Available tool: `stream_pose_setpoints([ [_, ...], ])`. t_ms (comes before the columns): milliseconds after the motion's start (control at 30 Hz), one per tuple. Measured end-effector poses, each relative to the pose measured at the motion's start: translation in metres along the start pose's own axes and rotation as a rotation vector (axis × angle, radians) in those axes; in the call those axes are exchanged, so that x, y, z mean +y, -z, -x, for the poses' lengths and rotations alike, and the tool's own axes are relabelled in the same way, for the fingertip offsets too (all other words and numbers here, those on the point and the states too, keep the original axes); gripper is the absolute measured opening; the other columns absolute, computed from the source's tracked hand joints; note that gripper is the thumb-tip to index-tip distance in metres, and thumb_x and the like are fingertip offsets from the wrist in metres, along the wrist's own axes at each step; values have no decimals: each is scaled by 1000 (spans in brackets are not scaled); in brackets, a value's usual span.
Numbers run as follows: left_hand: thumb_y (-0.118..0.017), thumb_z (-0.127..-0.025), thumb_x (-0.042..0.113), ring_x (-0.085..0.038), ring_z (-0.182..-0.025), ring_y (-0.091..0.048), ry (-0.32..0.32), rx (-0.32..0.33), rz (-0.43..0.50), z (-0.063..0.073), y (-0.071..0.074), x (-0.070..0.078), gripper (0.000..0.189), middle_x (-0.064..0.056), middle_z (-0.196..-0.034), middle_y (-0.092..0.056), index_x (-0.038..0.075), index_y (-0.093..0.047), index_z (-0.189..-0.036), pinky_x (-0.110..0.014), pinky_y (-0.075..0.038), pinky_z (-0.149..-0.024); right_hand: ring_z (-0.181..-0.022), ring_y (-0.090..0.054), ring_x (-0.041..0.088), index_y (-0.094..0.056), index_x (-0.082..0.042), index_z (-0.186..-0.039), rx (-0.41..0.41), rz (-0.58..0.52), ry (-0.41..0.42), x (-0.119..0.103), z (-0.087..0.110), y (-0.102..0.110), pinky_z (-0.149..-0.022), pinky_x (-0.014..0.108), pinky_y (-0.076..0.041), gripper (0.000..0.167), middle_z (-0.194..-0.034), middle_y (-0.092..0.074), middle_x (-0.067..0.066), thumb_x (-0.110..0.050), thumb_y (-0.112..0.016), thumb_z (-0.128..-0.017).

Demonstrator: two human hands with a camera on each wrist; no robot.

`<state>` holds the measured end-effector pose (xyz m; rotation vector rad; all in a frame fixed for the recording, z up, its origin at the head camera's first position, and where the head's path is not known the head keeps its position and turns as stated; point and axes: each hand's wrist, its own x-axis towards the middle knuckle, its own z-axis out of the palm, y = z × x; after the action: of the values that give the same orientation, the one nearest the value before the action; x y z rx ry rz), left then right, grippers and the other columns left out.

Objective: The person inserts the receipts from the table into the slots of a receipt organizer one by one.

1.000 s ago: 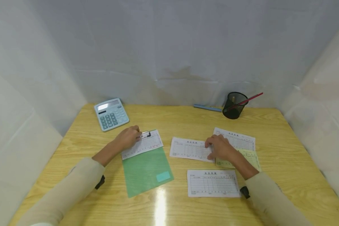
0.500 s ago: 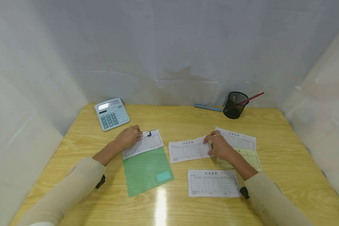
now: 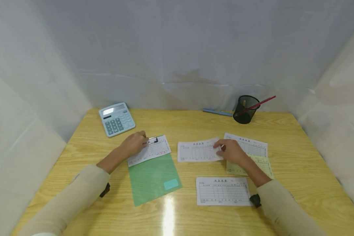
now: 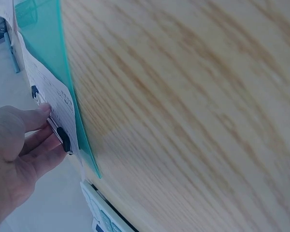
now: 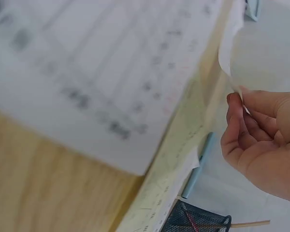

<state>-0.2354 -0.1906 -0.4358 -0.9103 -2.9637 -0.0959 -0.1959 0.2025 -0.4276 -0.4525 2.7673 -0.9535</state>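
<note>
My left hand pinches the metal clip at the top of a green clip folder; in the left wrist view the thumb lies on the clip's wire. A white printed form covers the folder's upper part, under the clip. To the right, my right hand pinches the right end of another white form between thumb and fingers, and that sheet bends in the right wrist view. Below the right forearm lies a yellow form, partly over a further white form.
Nearer the front, one more white form lies flat. A blue calculator stands at the back left. At the back right are a blue pen and a black mesh pen holder with a red stick. Pale sheeting walls the table.
My right hand has taken hold of the white form's right end and raised it; the sheet has shifted away from me and levelled out. The left hand stays on the clip.
</note>
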Motion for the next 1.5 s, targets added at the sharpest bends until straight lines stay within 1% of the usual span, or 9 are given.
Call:
stream_pose_setpoints([
  [133,-67,-87,13,-27,-88,-65,0,7,8,0,1,0,19,-15,-98,-64,0,-70,-101,-35,-58,-78,-88,-60,21,-67,-6,-110,3,-85,8,-1,-1,6,-65,28,-51,22,-104,-66,13,-10,-65,-88],
  [233,-67,-87,13,-26,-87,-65,-8,14,-1,1,1,1,19,-15,-97,-64,0,-71,-100,-35,-58,-77,-81,-59,19,-67,-5,-111,-1,-154,23,-5,-2,10,-60,27,-49,23,-103,-65,14,-11,-65,-88],
  [367,-67,-87,13,-26,-85,-64,-15,16,-12,1,0,0,18,-15,-96,-63,0,-71,-99,-35,-58,-76,-75,-58,23,-66,-5,-113,-6,-224,40,-12,-4,15,-54,26,-46,24,-100,-65,15,-12,-64,-90],
  [667,-67,-87,14,-26,-87,-64,-6,1,-2,0,-1,0,19,-15,-98,-64,1,-71,-101,-35,-58,-77,-76,-59,23,-64,-4,-116,-43,-357,77,-38,-12,18,-66,36,-52,27,-108,-64,17,-13,-63,-91],
  [800,-67,-87,14,-27,-88,-64,6,-7,15,0,0,0,19,-15,-99,-64,1,-71,-102,-35,-58,-77,-71,-58,17,-65,-4,-114,-73,-400,90,-51,-19,7,-68,37,-52,26,-113,-63,17,-12,-64,-90],
  [933,-67,-87,13,-26,-87,-64,17,-10,28,1,1,0,19,-15,-99,-64,1,-71,-102,-35,-58,-77,-60,-48,14,-67,-6,-111,-115,-402,86,-64,-31,-12,-56,28,-45,22,-114,-62,15,-10,-64,-89],
  [1033,-66,-87,10,-26,-86,-64,14,5,45,2,2,-1,18,-15,-98,-64,1,-71,-102,-34,-58,-76,-57,-44,13,-68,-7,-108,-141,-389,79,-72,-41,-27,-50,23,-39,21,-113,-63,13,-9,-65,-88],
  [1200,-67,-86,7,-27,-86,-65,6,29,77,3,2,-2,17,-15,-95,-64,0,-72,-101,-35,-58,-75,-66,-50,11,-69,-8,-105,-162,-337,60,-85,-59,-48,-54,20,-41,20,-111,-65,10,-8,-68,-85],
  [1500,-68,-86,11,-27,-89,-64,38,-23,124,2,5,-4,18,-14,-100,-64,2,-71,-102,-36,-58,-79,-79,-50,15,-70,-12,-95,-230,-253,-44,-105,-80,-77,-58,19,-40,14,-102,-65,4,-5,-69,-83],
])
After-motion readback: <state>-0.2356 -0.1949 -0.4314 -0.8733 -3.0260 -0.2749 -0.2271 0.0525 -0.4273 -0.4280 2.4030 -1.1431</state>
